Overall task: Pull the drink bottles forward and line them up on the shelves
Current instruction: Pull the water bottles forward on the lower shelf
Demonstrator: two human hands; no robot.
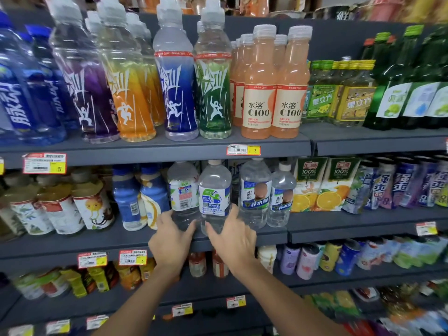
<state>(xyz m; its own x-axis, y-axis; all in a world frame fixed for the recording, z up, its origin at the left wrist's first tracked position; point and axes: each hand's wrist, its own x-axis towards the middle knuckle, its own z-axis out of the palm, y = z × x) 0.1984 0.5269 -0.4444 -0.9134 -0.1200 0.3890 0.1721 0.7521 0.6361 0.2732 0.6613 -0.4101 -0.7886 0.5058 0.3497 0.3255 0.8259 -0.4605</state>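
**Two clear bottles at the middle shelf edge**

Your left hand [173,241] wraps one clear water bottle [183,190]; your right hand [234,240] cups its green-and-blue-labelled neighbour [214,197], fingers curled around both. Above, peach bottles [259,93] read "水溶 C100".

Both bare forearms are rising from the bottom centre of the frame, converging toward the middle. The left hand [171,241] is sitting palm-forward, fingers spread and curling slightly. The right hand [234,238] is reaching just beside it, fingers splayed, thumb pointing inward toward the left.
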